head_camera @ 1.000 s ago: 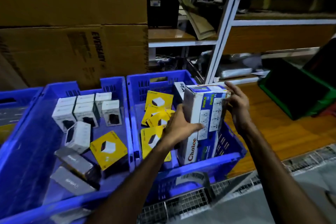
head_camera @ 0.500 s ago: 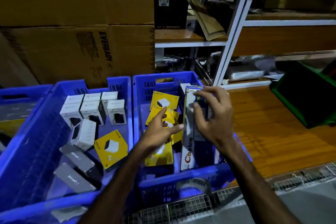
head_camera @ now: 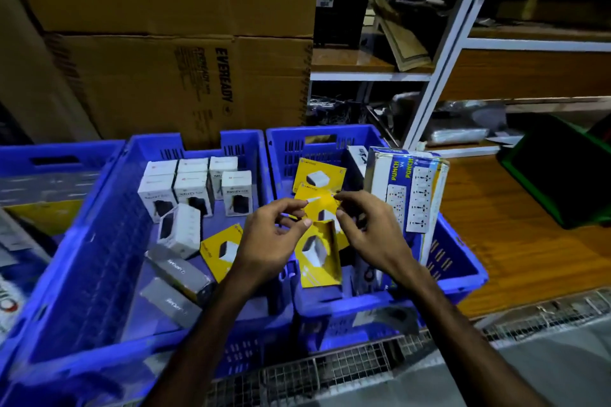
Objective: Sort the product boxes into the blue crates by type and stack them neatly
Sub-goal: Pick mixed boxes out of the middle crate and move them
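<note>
Two blue crates stand side by side. The left crate (head_camera: 99, 225) holds a row of white boxes (head_camera: 193, 185), two grey boxes (head_camera: 180, 269) and one yellow box (head_camera: 220, 249). In the right crate (head_camera: 463, 274) lie several yellow boxes, and a tall white-and-blue Punch pack (head_camera: 410, 188) stands against its right wall. My left hand (head_camera: 274, 235) and my right hand (head_camera: 367, 231) both pinch a yellow box (head_camera: 322, 205) over the right crate, one at each side. Another yellow box (head_camera: 319, 254) stands upright just below, between my hands.
Large cardboard cartons (head_camera: 185, 86) are stacked behind the crates. A third blue crate (head_camera: 49, 158) sits at far left. Metal shelving (head_camera: 443, 53) rises at the back right, above a wooden surface (head_camera: 496, 241) with a green crate (head_camera: 562, 175). Wire mesh (head_camera: 330, 370) runs along the front.
My hands let go of the tall Punch pack, which now stands at the right crate's right wall. Both hands moved left onto a yellow box and pinch it.
</note>
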